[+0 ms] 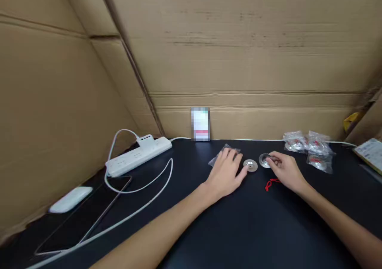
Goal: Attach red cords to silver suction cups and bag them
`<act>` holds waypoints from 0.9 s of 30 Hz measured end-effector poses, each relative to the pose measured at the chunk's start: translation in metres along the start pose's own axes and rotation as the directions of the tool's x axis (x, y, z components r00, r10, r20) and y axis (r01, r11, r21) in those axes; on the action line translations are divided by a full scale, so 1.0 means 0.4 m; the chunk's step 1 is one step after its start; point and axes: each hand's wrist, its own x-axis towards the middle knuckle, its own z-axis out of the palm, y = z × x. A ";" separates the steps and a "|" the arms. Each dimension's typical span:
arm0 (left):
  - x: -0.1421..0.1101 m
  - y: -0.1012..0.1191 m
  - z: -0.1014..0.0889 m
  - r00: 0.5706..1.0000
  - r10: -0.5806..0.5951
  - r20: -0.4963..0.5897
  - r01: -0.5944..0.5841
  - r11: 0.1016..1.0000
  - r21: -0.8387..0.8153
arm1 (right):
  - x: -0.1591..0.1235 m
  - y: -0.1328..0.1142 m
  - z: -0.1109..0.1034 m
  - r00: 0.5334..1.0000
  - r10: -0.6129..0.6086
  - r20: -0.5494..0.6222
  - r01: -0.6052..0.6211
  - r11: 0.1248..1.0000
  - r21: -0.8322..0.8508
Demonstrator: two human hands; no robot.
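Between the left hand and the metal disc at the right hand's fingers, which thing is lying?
In the head view, a second metal disc lies there, close to the left hand.

The left hand (226, 174) lies over a clear plastic bag (214, 160), beside one metal disc (251, 166). The right hand (285, 171) holds another metal disc (263, 160), near a red cord (268, 185).
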 end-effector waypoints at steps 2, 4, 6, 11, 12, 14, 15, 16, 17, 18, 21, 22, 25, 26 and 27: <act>0.016 0.018 0.019 0.999 0.024 0.020 -0.024 1.000 -0.002 | 0.003 -0.003 0.002 1.000 0.003 0.007 -0.004 1.000 0.022; 0.031 0.029 0.034 0.999 0.026 0.028 -0.025 0.999 -0.043 | 0.004 -0.006 0.003 1.000 0.013 0.009 -0.013 0.998 0.066; 0.041 0.033 0.042 1.000 0.011 0.022 -0.008 0.994 -0.112 | 0.003 -0.011 0.004 1.000 0.027 0.013 -0.028 0.990 0.142; 0.040 0.043 0.023 0.961 -0.248 0.118 0.270 0.771 -0.577 | -0.017 -0.056 0.002 0.995 0.047 -0.084 -0.025 0.968 0.250; 0.037 0.048 0.016 0.939 -0.297 0.175 0.334 0.660 -0.673 | -0.021 -0.069 0.000 0.994 0.040 -0.104 -0.014 0.970 0.241; 0.030 0.057 0.005 0.893 -0.344 0.292 0.426 0.432 -0.795 | -0.028 -0.089 -0.004 0.992 0.031 -0.121 0.001 0.967 0.256; 0.027 0.061 0.001 0.872 -0.349 0.342 0.457 0.333 -0.825 | -0.030 -0.094 -0.007 0.993 0.031 -0.111 -0.001 0.965 0.261; 0.025 0.062 -0.001 0.856 -0.347 0.384 0.479 0.251 -0.841 | -0.031 -0.095 -0.009 0.995 0.032 -0.098 -0.006 0.966 0.258; 0.023 0.061 -0.002 0.842 -0.346 0.415 0.494 0.185 -0.849 | -0.030 -0.090 -0.011 0.996 0.034 -0.080 -0.014 0.972 0.236; 0.021 0.059 -0.001 0.831 -0.346 0.436 0.503 0.130 -0.855 | -0.028 -0.081 -0.012 0.997 0.034 -0.063 -0.022 0.981 0.191; 0.020 0.046 0.002 0.823 -0.338 0.457 0.493 0.024 -0.870 | -0.019 -0.039 -0.015 0.999 0.036 -0.021 -0.037 0.998 -0.052; 0.019 0.042 0.003 0.826 -0.330 0.456 0.483 0.000 -0.876 | -0.015 -0.025 -0.015 0.999 0.041 -0.007 -0.042 0.989 -0.139; 0.018 0.035 0.005 0.840 -0.308 0.446 0.456 -0.045 -0.889 | -0.005 0.006 -0.018 0.999 0.035 0.022 -0.027 0.955 -0.295; 0.018 0.034 0.006 0.841 -0.305 0.446 0.452 -0.057 -0.890 | -0.002 0.011 -0.021 1.000 0.024 0.017 -0.018 0.952 -0.306; 0.018 0.033 0.006 0.840 -0.304 0.448 0.450 -0.069 -0.890 | 0.002 0.012 -0.026 1.000 0.009 0.008 -0.006 0.953 -0.303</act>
